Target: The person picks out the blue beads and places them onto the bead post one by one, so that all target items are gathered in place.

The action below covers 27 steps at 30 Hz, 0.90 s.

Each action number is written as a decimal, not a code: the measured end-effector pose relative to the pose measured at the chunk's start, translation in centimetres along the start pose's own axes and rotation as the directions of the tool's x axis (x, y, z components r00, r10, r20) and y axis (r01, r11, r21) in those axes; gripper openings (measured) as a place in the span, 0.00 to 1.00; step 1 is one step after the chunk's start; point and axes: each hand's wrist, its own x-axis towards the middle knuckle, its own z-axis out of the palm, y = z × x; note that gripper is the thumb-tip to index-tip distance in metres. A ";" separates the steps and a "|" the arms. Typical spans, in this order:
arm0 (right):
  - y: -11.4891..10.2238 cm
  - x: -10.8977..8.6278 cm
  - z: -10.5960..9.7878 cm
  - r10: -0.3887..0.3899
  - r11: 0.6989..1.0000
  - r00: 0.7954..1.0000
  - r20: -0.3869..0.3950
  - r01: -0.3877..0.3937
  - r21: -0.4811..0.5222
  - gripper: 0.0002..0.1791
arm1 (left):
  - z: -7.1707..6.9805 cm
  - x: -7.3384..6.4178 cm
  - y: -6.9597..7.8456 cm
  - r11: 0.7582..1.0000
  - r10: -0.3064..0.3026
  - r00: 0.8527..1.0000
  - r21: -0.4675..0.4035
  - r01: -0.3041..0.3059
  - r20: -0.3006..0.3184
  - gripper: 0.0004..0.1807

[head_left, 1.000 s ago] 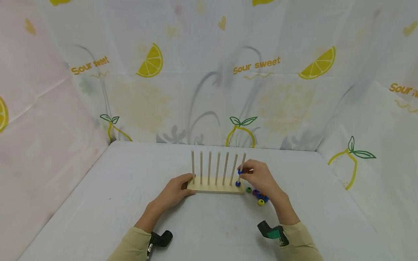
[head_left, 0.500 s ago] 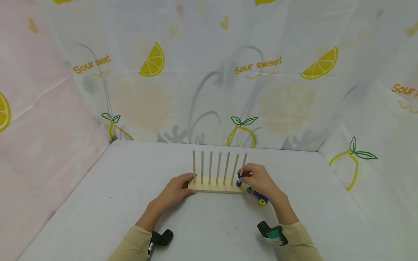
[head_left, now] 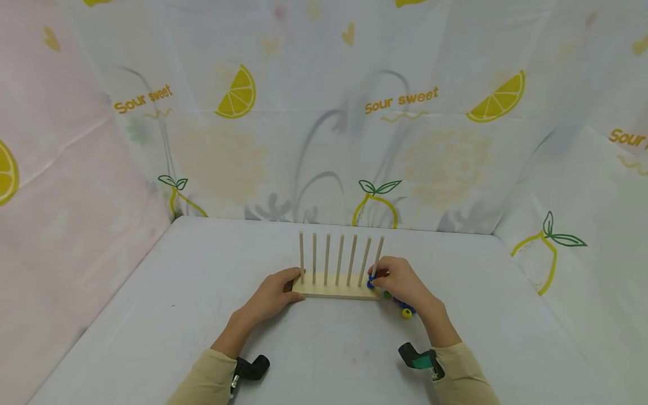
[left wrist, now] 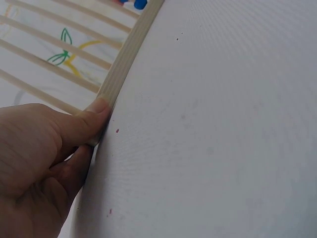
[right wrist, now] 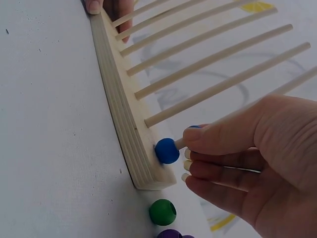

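Note:
A pale wooden pegboard (head_left: 334, 290) with several upright pegs stands on the white table. My left hand (head_left: 270, 293) grips its left end, thumb on the front edge in the left wrist view. One blue bead (right wrist: 167, 151) sits at the foot of the rightmost peg. Just above it on the same peg, my right hand (head_left: 405, 283) pinches a second blue bead (right wrist: 195, 126), mostly hidden behind the thumb. The other pegs (right wrist: 213, 90) carry no beads.
Loose beads lie right of the board, partly under my right hand: a green bead (right wrist: 162, 212), a purple bead (right wrist: 170, 233), a yellow bead (head_left: 407, 313) and some blue ones. A printed cloth (head_left: 304, 140) hangs behind the table (head_left: 324, 349).
My right hand has slid the second blue bead down the rightmost peg, close to the lower one. The left hand keeps its grip on the board.

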 end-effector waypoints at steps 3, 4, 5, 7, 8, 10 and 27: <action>0.1 0.0 0.1 0.006 1.000 1.000 0.010 -0.006 -0.010 0.06 | 0.0 0.1 -0.1 1.000 -0.001 1.000 -0.004 0.001 0.001 0.28; 0.1 0.0 0.1 0.010 1.000 1.000 0.013 -0.010 -0.012 0.06 | 0.0 0.1 -0.1 1.000 -0.002 1.000 -0.003 0.002 0.000 0.28; 0.1 0.1 0.2 0.013 1.000 1.000 0.018 -0.012 -0.018 0.06 | 0.0 0.1 -0.2 1.000 -0.003 1.000 0.001 0.003 0.000 0.27; 0.2 0.1 0.2 0.023 1.000 0.999 0.026 -0.023 -0.020 0.06 | 0.0 0.1 -0.1 1.000 0.003 1.000 0.013 -0.003 -0.001 0.26; 0.2 0.0 0.2 0.026 0.999 0.999 0.031 -0.025 -0.020 0.06 | 0.0 0.1 -0.1 1.000 0.006 1.000 0.016 -0.006 -0.002 0.26; 0.2 0.0 0.3 0.039 0.999 0.999 0.034 -0.038 -0.016 0.06 | 0.0 0.1 -0.1 1.000 0.001 1.000 0.012 -0.001 -0.001 0.26; -0.1 -0.2 0.2 0.038 0.998 0.998 0.044 -0.036 -0.045 0.05 | 0.0 0.0 0.0 1.000 -0.007 1.000 0.013 0.007 -0.001 0.29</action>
